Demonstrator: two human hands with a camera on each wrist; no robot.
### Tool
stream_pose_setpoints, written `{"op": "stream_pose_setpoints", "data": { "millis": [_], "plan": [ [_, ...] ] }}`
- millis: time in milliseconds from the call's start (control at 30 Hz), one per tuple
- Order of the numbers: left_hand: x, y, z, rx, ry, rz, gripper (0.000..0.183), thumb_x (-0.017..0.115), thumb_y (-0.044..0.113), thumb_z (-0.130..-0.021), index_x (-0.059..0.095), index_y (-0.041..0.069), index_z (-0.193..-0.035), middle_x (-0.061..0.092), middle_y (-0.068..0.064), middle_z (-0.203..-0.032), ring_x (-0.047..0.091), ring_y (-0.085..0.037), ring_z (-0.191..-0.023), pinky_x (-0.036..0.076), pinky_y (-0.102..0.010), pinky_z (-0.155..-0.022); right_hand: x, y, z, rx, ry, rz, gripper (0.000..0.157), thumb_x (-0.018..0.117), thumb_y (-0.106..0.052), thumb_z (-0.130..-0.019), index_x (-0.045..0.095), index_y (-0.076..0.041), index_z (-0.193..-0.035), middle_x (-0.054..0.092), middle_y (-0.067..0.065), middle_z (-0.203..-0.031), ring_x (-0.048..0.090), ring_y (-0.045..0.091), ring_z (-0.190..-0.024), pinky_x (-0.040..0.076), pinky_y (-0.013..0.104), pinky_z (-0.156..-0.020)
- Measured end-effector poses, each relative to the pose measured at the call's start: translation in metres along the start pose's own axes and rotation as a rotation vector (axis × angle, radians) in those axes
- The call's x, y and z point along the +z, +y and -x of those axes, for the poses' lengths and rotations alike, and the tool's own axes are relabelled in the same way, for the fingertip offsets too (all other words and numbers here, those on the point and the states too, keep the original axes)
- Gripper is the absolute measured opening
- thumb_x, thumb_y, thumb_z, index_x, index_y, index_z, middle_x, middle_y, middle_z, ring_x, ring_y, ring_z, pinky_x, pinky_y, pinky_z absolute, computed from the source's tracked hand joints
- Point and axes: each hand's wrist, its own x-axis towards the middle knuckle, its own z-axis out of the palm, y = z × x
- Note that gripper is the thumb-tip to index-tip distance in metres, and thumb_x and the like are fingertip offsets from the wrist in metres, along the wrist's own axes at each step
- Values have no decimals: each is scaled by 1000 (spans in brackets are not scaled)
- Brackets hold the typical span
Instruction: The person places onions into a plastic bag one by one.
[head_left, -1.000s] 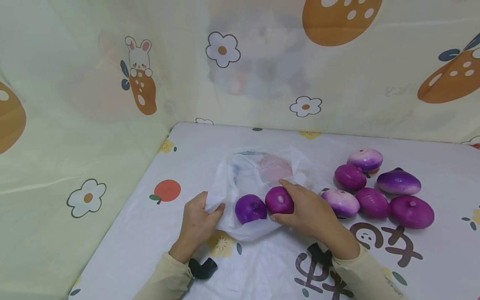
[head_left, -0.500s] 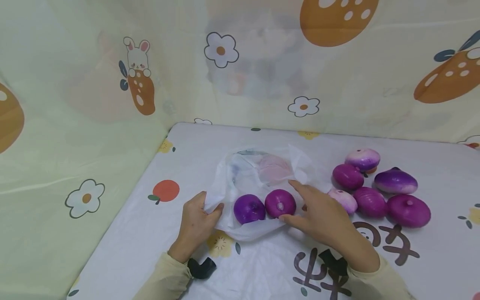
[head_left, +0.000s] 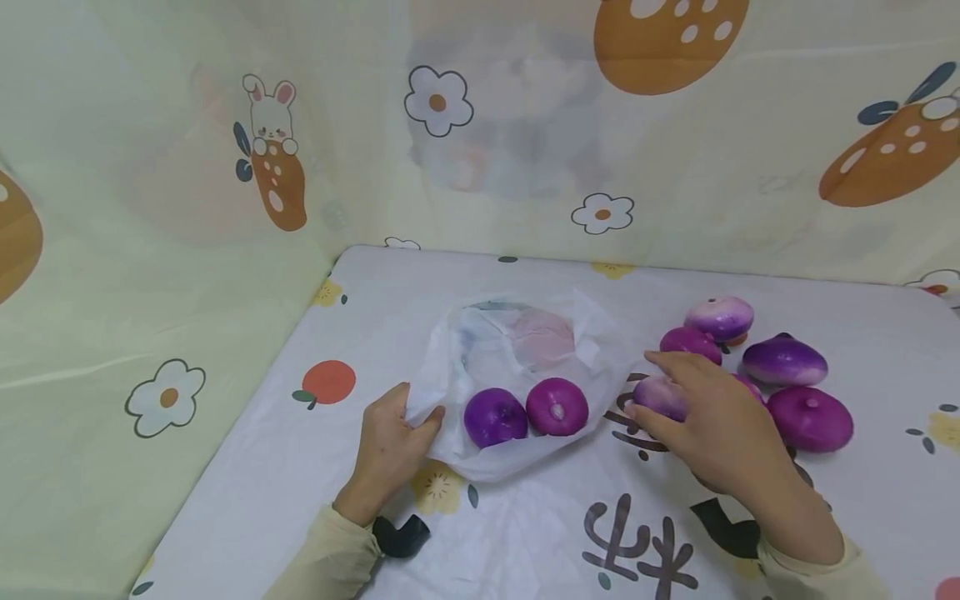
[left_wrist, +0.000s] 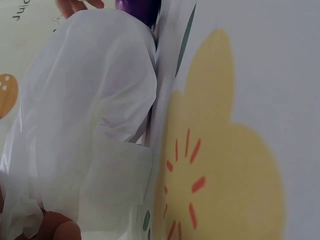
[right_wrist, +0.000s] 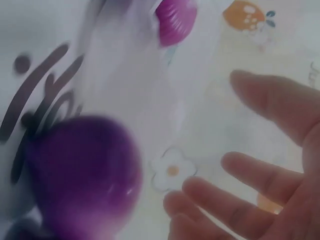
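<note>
In the head view, my left hand (head_left: 393,437) pinches the left edge of a thin white plastic bag (head_left: 483,354). A dark purple onion (head_left: 495,417) and a magenta onion (head_left: 557,407) lie side by side in the bag's mouth. My right hand (head_left: 727,433) holds nothing; its fingers are spread over the loose onions on the right, nearest a pale purple-and-white onion (head_left: 660,397). It partly hides that one and another magenta onion behind it. In the right wrist view, a blurred purple onion (right_wrist: 90,175) lies apart from the fingers (right_wrist: 260,172).
Around the right hand lie a purple-and-white onion (head_left: 718,318), a magenta onion (head_left: 692,343), a dark purple pointed onion (head_left: 785,361) and a wide magenta onion (head_left: 810,418). A printed white cloth (head_left: 517,550) covers the table. Patterned curtains (head_left: 510,167) stand behind and left.
My right hand let go of the magenta onion, which stays in the bag, and moved right to the loose onions. The left hand keeps its hold on the bag.
</note>
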Motion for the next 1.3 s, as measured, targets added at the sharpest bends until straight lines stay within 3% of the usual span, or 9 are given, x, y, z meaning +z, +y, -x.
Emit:
{"op": "stream_pose_setpoints", "data": {
  "millis": [467, 1000, 1300],
  "plan": [
    [0, 0, 1, -15, -8, -4, 14, 81, -2, -78, 71, 2, -87, 72, -6, -82, 60, -17, -71, 52, -31, -64, 14, 34, -3, 75, -70, 49, 61, 79, -34, -89, 62, -1, -137, 58, 31, -138, 53, 56, -124, 43, 73, -94],
    [0, 1, 0, -15, -6, 4, 15, 81, -4, -78, 71, 3, -87, 71, -6, -81, 60, -17, -70, 52, -30, -63, 22, 34, -4, 82, -128, 41, 62, 79, -36, -89, 62, -4, -139, 62, 26, -137, 55, 50, -125, 42, 69, -98],
    [0, 0, -1, 23, 12, -1, 16, 81, -4, -76, 70, 4, -84, 70, -4, -77, 57, -15, -67, 48, -29, -60, 20, 31, -3, 74, -142, -2, 56, 81, -33, -88, 65, -2, -132, 71, 23, -117, 67, 37, -97, 51, 60, -85]
  ]
}}
